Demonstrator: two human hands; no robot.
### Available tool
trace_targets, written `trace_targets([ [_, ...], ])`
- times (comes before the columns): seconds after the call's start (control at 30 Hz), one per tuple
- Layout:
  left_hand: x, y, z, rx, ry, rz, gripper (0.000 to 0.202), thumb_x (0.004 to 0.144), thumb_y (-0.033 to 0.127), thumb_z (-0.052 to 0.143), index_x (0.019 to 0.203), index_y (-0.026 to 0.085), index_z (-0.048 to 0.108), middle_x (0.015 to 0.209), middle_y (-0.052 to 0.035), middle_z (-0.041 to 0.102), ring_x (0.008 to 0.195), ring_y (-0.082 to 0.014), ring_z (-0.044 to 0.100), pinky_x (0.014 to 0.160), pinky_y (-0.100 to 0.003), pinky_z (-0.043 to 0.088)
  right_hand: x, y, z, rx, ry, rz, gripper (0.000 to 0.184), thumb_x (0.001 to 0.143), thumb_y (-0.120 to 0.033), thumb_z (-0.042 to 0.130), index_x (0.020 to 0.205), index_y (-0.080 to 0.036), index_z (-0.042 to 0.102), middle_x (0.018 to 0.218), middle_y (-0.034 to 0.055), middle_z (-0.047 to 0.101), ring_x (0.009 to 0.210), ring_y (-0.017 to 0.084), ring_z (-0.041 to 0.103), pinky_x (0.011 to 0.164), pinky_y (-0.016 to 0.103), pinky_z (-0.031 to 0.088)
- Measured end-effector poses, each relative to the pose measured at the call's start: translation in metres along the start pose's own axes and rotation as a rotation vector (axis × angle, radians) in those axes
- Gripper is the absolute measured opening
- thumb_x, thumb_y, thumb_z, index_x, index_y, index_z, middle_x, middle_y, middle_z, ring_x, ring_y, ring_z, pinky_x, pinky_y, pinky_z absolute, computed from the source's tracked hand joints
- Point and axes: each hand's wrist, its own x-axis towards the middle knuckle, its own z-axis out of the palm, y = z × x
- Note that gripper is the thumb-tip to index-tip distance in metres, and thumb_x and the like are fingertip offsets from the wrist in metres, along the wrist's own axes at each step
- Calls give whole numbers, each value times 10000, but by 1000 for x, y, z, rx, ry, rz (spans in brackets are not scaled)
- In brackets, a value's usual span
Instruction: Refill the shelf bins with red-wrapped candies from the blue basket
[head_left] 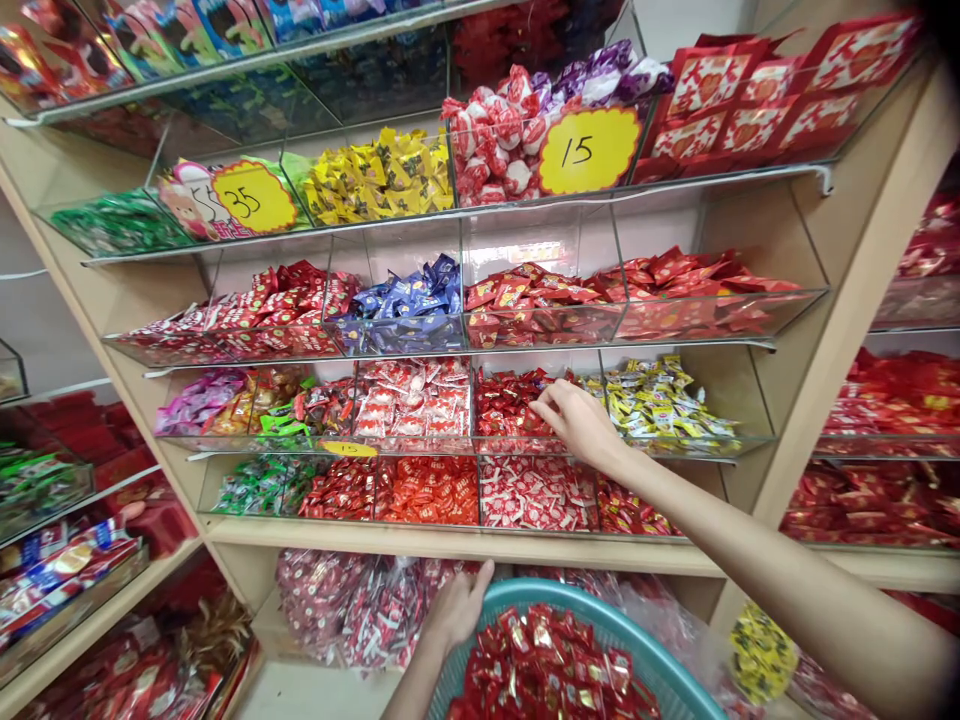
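My right hand (576,418) reaches up into a clear bin of red wrapped candies (504,398) on the third shelf, fingers curled down onto the sweets; whether any are gripped is hidden. Low in the view, my left hand (459,606) grips the far rim of a teal plastic basket (637,640), which is heaped with red and gold wrapped candies (547,665). Beside the red bin, to the right, lies a bin of yellow-and-white candies (660,405).
Wooden shelving (847,300) carries tiers of clear bins with candies in red, blue, yellow, green and purple. Yellow price tags read 35 (253,198) and 15 (588,150). Bagged candies (352,605) fill the bottom shelf. More shelves stand left and right.
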Motion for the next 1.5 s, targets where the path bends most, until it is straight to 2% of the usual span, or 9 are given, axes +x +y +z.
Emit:
trace_targets([
  [0.2,1,-1,0,0,6,21,773,841,733,98,602,177,579,653,-93,650,651,-212,613,624,-274,380,-90,4,-6,188,-219,-76,276,934,-332,406,723,-204,530,789,37,577,740,166,543,678,273,397],
  [0.43,0,4,0,26,-16,30,776,846,726,98,596,173,582,652,-93,647,652,-211,604,610,-274,372,-190,42,37,136,-485,84,249,903,-308,414,701,-201,511,769,37,595,726,173,557,640,272,385],
  [0.57,-1,6,-1,34,-17,33,776,850,720,97,604,172,587,644,-84,640,639,-203,595,598,-267,365,-216,52,55,132,-526,120,219,891,-307,405,725,-214,515,810,43,619,773,190,581,674,291,399],
  [0.83,-1,4,0,30,-6,3,794,841,733,103,606,160,599,627,-91,633,623,-207,595,587,-272,355,-229,52,84,24,-482,138,148,847,-250,461,725,-255,545,841,50,646,804,224,620,683,320,442],
  [0.93,-2,3,1,21,-1,2,790,840,737,109,616,162,603,669,-101,652,652,-213,606,586,-268,360,-221,43,84,38,-485,136,163,866,-257,474,733,-250,568,856,52,650,825,218,622,696,307,445],
  [1.03,-1,3,2,11,0,30,788,844,731,100,606,168,598,632,-85,638,622,-203,598,591,-267,360,-193,29,68,101,-485,119,208,892,-286,457,740,-229,588,843,50,640,814,207,611,691,294,438],
  [1.13,0,3,2,21,5,31,792,846,728,92,582,171,588,601,-80,624,601,-201,590,584,-268,354,-149,14,44,155,-446,43,259,911,-304,435,745,-210,610,812,38,618,770,181,593,674,269,419],
  [1.3,2,2,4,7,-9,27,800,840,735,74,592,176,591,630,-87,640,619,-209,596,581,-270,359,-60,-7,14,92,-264,-61,217,897,-297,484,771,-201,633,801,24,598,747,157,566,662,249,385],
  [1.5,1,1,3,-5,-13,25,811,837,735,54,600,178,594,660,-96,653,647,-212,607,604,-273,381,19,-30,26,-19,-215,1,111,834,-223,552,768,-193,637,875,34,652,815,155,598,669,229,383],
])
